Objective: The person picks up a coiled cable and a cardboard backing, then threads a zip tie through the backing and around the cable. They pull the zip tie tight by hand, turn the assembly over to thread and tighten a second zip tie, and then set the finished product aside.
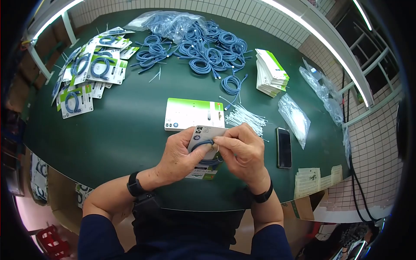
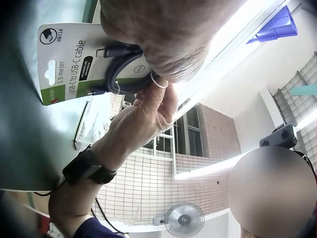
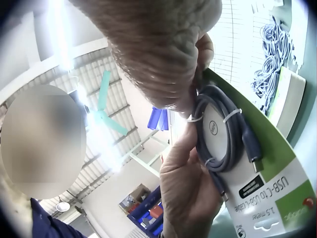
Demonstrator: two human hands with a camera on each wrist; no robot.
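My left hand (image 1: 175, 155) grips a white and green packaging card (image 2: 63, 67), its thumb lying over the front. A coiled blue-grey USB-C cable (image 3: 229, 157) lies against the card, bound with white ties. At the coil's edge my right hand (image 1: 245, 149) pinches a white cable tie (image 2: 158, 81) that loops out from the cable. Just beyond the hands a stack of flat cards (image 1: 190, 112) lies on the green table (image 1: 130, 134). Right beside that stack is a loose pile of white cable ties (image 1: 246, 120).
Carded cables (image 1: 102, 69) heap up at the left. Coiled cables (image 1: 208, 54) and clear plastic bags (image 1: 167, 24) fill the back. To the right stand a tall card stack (image 1: 271, 73), a plastic bag (image 1: 294, 119) and a phone (image 1: 284, 148). One single coil (image 1: 232, 85) lies near the ties.
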